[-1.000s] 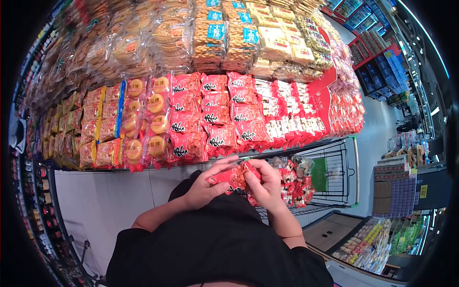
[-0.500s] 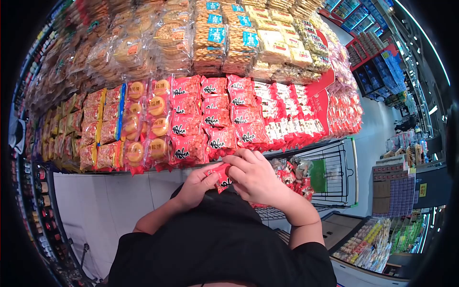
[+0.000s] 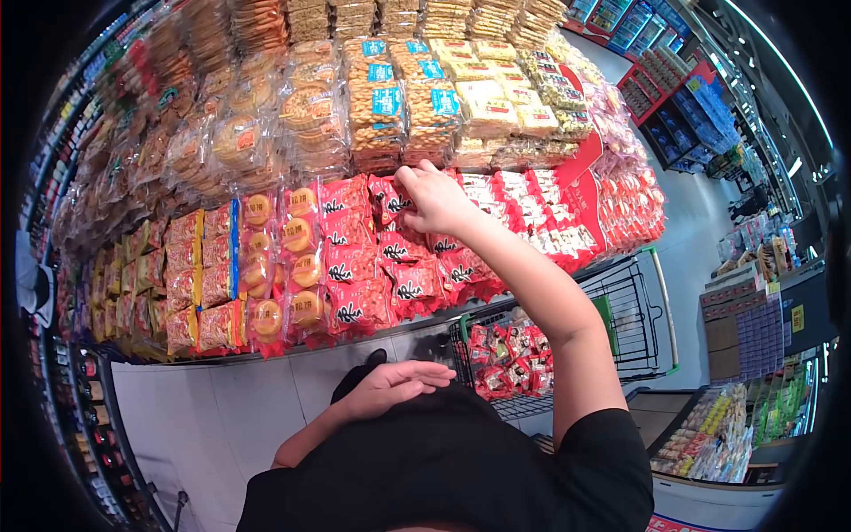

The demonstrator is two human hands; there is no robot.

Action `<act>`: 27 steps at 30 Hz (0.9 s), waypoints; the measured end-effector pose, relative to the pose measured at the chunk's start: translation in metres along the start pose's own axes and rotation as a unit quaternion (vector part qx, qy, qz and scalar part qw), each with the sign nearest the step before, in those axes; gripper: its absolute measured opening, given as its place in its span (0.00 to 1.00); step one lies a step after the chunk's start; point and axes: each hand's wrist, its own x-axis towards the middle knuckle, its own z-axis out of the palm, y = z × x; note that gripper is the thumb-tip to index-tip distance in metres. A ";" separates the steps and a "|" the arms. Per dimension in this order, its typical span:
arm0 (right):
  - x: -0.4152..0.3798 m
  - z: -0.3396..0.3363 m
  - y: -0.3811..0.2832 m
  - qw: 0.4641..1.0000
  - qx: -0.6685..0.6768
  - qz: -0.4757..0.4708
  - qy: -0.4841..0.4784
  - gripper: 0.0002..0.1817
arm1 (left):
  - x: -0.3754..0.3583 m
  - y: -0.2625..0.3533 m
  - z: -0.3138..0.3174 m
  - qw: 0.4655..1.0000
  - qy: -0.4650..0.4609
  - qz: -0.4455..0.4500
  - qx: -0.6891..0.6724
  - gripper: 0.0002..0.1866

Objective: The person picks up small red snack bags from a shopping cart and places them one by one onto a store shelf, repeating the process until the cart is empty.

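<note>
My right hand (image 3: 436,202) reaches out to the back of the red packet rows, its curled fingers on a red snack packet (image 3: 386,199) with black lettering. Part of that packet is hidden under the fingers. Several matching red packets (image 3: 355,303) lie in neat columns in front of it and to its left. Close to my body, my left hand (image 3: 396,388) hovers with fingers stretched out and nothing in it.
A shopping cart (image 3: 636,301) holding loose red packets (image 3: 510,356) stands at the right below the display. Round yellow pastries (image 3: 300,233) in clear wrap sit left of the red packets. Behind rise stacks of wrapped biscuits (image 3: 315,111). Shelving lines the far left.
My right hand has gone from near my body to the back of the display with the red packet. My left hand has let go of the packet and moved down.
</note>
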 end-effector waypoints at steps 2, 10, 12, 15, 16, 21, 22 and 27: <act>0.012 0.012 0.006 0.999 -0.026 0.026 -0.035 0.27 | -0.004 -0.002 -0.005 1.000 0.001 0.004 0.007 0.24; 0.021 0.046 0.019 0.999 -0.021 0.025 -0.005 0.13 | -0.012 -0.014 -0.020 1.000 -0.005 -0.013 -0.019 0.24; 0.024 0.052 0.022 0.999 -0.018 0.032 0.004 0.09 | -0.010 -0.015 -0.023 0.999 -0.018 -0.017 -0.021 0.24; 0.029 0.054 0.024 0.999 -0.015 0.037 0.005 0.08 | -0.005 -0.015 -0.025 0.998 -0.043 -0.027 -0.021 0.25; 0.029 0.051 0.022 0.999 -0.016 0.041 0.007 0.08 | -0.004 -0.014 -0.026 0.998 -0.053 -0.031 -0.020 0.25; 0.016 0.026 -0.002 0.998 -0.006 0.060 -0.003 0.15 | 0.004 -0.012 -0.034 0.994 -0.097 -0.056 -0.011 0.25; 0.010 0.018 -0.009 0.998 -0.003 0.061 0.032 0.17 | 0.005 -0.012 -0.036 0.992 -0.106 -0.062 -0.003 0.25; -0.050 -0.036 -0.045 0.959 0.064 0.056 0.272 0.11 | 0.018 -0.010 -0.042 0.986 -0.130 -0.105 0.025 0.21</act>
